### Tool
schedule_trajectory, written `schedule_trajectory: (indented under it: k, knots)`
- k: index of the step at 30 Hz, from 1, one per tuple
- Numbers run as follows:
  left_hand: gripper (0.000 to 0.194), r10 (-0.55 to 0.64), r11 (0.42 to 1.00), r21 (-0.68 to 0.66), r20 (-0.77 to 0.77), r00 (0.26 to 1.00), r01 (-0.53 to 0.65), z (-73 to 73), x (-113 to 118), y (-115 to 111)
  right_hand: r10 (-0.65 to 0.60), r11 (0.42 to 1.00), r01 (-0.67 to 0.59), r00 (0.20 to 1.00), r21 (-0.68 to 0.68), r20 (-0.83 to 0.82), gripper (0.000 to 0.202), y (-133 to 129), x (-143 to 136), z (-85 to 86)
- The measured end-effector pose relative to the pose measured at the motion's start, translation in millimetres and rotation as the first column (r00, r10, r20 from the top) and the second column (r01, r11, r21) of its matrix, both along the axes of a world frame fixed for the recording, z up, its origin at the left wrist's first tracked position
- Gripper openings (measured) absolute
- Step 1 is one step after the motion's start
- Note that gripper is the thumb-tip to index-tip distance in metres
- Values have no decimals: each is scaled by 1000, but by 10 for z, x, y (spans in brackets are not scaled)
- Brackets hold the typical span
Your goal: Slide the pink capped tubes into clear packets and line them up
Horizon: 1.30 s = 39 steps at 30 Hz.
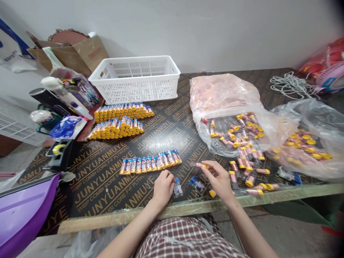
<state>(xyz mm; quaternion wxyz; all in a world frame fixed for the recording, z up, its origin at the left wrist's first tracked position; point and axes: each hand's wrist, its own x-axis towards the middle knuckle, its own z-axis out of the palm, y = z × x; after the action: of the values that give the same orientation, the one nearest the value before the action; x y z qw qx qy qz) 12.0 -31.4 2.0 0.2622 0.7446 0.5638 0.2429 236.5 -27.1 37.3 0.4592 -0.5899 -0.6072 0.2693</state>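
My right hand (219, 179) pinches a small tube (199, 165) with red-and-white contents and a yellow cap, held sideways just above the table. My left hand (163, 188) is closed, its fingertips at the edge of a small clear packet (177, 188) with a blue top. Between the hands lies another blue-topped packet (197, 184). Beyond my left hand stretches a row of blue-wrapped tubes (150, 163) with yellow ends, side by side. Loose red-and-white tubes (243, 157) with yellow caps spill from a plastic bag (224, 93) to the right.
Stacked wrapped tubes (118, 128) lie before a white plastic basket (137, 86). Bottles, a tape dispenser (59, 156) and a purple dustpan-like object (29, 211) occupy the left side. A second clear bag (319, 118) and coiled white cord (291, 85) are at the right.
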Motion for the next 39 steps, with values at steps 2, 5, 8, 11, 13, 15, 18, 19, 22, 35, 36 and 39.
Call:
schedule_trajectory:
  k: [2, 5, 8, 11, 13, 15, 18, 19, 22, 35, 36, 39]
  knots:
    - [11, 86, 990, -125, 223, 971, -59, 61, 20, 31, 9, 1000, -8, 998, 14, -68, 15, -25, -38, 16]
    - [10, 348, 901, -421, 564, 749, -102, 185, 50, 136, 24, 999, -17, 982, 35, -188, 16, -75, -115, 43]
    - [30, 578, 764, -645, 685, 443, 0, 315, 55, 279, 41, 998, -30, 970, 47, -241, 17, -133, -211, 91]
    - [35, 686, 686, -724, 677, 267, 74, 403, 34, 400, 50, 998, -37, 971, 60, -232, 19, -184, -306, 131]
    - [34, 706, 676, -732, 677, 208, 88, 427, 17, 451, 44, 997, -28, 976, 77, -215, 20, -206, -361, 134]
    - [33, 715, 679, -731, 680, 164, 69, 428, 4, 479, 37, 996, -19, 980, 91, -196, 21, -220, -405, 115]
    - [32, 732, 676, -737, 672, 106, -2, 412, -4, 491, 19, 994, -2, 988, 108, -155, 22, -230, -451, 74]
    - [32, 737, 673, -739, 669, 95, -21, 408, -4, 490, 15, 994, 2, 989, 114, -144, 23, -231, -462, 62]
    - [32, 744, 668, -742, 664, 79, -53, 405, -2, 484, 14, 993, 1, 992, 122, -122, 23, -226, -488, 39]
    - [43, 632, 755, -652, 753, 182, 74, 487, 93, 376, 203, 973, -198, 979, 118, -34, 29, -205, -559, 101]
    - [47, 629, 751, -653, 752, 195, 94, 502, 97, 362, 207, 972, -202, 978, 120, -30, 31, -199, -559, 98]
    - [50, 605, 727, -655, 753, 259, 207, 544, 107, 310, 190, 972, -191, 982, 135, 19, 42, -175, -554, 76]
